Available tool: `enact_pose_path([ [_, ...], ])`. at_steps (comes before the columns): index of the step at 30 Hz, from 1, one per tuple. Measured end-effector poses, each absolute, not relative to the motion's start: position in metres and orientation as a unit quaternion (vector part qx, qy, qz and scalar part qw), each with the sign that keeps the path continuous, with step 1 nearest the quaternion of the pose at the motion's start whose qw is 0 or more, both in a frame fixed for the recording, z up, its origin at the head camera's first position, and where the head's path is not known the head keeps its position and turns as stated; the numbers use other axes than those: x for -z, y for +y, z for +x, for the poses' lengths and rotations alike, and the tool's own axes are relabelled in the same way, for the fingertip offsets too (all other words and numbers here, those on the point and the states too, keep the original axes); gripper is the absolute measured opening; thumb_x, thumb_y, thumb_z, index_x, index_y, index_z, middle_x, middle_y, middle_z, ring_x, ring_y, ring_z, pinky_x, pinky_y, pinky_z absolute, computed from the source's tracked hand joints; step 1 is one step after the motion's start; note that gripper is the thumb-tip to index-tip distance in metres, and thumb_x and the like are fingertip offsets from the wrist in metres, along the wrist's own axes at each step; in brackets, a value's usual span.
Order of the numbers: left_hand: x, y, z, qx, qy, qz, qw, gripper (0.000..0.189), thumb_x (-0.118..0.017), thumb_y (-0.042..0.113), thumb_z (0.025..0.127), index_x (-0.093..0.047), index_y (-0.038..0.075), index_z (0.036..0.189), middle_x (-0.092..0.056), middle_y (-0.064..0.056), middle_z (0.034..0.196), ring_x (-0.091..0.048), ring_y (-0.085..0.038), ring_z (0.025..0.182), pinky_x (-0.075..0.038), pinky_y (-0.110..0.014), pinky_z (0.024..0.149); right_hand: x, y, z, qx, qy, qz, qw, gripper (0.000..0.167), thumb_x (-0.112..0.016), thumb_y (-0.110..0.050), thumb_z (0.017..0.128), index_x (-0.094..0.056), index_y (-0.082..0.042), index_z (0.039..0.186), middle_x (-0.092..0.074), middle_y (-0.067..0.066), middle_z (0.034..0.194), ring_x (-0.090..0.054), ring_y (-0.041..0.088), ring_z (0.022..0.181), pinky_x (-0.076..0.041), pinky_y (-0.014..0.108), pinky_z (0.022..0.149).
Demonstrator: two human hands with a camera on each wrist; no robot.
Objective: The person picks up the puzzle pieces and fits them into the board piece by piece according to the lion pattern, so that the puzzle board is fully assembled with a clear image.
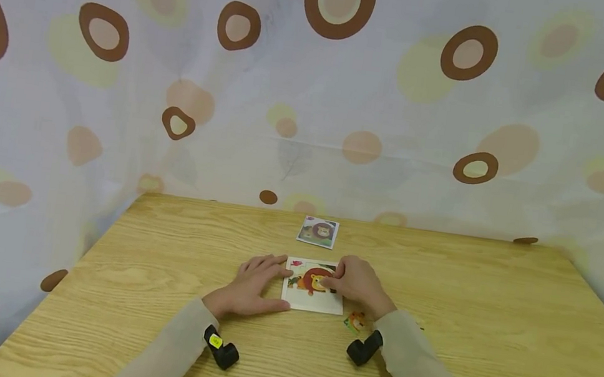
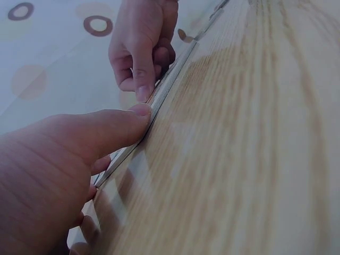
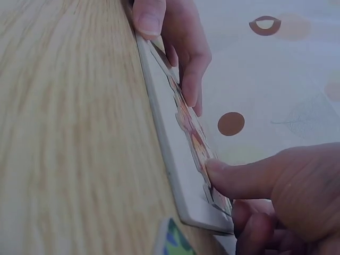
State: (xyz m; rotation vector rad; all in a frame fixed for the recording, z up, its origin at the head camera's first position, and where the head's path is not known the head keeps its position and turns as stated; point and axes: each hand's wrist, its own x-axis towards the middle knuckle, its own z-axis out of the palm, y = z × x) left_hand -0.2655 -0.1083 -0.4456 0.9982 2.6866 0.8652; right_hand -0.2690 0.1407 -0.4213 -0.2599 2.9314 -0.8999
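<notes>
A white puzzle board (image 1: 315, 304) lies on the table, with joined pieces showing a lion (image 1: 316, 281) across its upper part and bare white along its near part. My left hand (image 1: 255, 286) rests at the board's left edge, fingers spread and the thumb (image 2: 119, 127) along the near corner. At the right side, my right hand (image 1: 359, 282) holds a puzzle piece (image 3: 215, 197) at the end of the row. Its thumb (image 3: 239, 179) lies on top and the other fingers are curled. A loose puzzle piece (image 1: 355, 321) with an orange animal face lies beside the board's near right corner.
A small picture card (image 1: 318, 232) with the same lion lies behind the board. Wood-grain table (image 1: 487, 337) surrounds everything, and a white cloth (image 1: 259, 170) with brown and yellow spots hangs behind it. A black wrist camera (image 1: 364, 348) sits close to the loose piece.
</notes>
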Motion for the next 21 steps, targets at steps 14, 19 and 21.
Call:
enact_pose_path([
  [14, 0.456, -0.108, -0.267, -0.277, 0.899, 0.334, 0.064, 0.059, -0.065, 0.046, 0.087, -0.051, 0.016, 0.137, -0.029, -0.011, 0.157, -0.019, -0.038, 0.144, -0.01, -0.062, 0.111, 0.433, 0.174, -0.258, 0.39, 0.887, -0.238, 0.061, 0.009, -0.059, -0.016, 0.096, -0.06, -0.007, 0.098, -0.055, 0.0, 0.078, -0.046, 0.01, 0.064, -0.04, 0.023, 0.058],
  [19, 0.459, -0.11, -0.267, -0.283, 0.898, 0.333, 0.059, 0.06, -0.066, 0.046, 0.087, -0.051, 0.016, 0.137, -0.029, -0.011, 0.157, -0.019, -0.038, 0.144, -0.01, -0.063, 0.111, 0.427, 0.188, -0.25, 0.375, 0.878, -0.289, 0.068, 0.006, -0.06, -0.013, 0.096, -0.06, -0.008, 0.099, -0.056, -0.003, 0.081, -0.048, 0.006, 0.068, -0.045, 0.023, 0.063],
  [21, 0.458, -0.108, -0.269, -0.284, 0.897, 0.335, 0.055, 0.06, -0.066, 0.046, 0.087, -0.051, 0.016, 0.137, -0.028, -0.011, 0.157, -0.019, -0.038, 0.144, -0.01, -0.063, 0.111, 0.423, 0.196, -0.247, 0.351, 0.884, -0.301, 0.067, 0.008, -0.063, -0.014, 0.094, -0.061, -0.009, 0.098, -0.056, -0.004, 0.081, -0.048, 0.005, 0.069, -0.045, 0.023, 0.063],
])
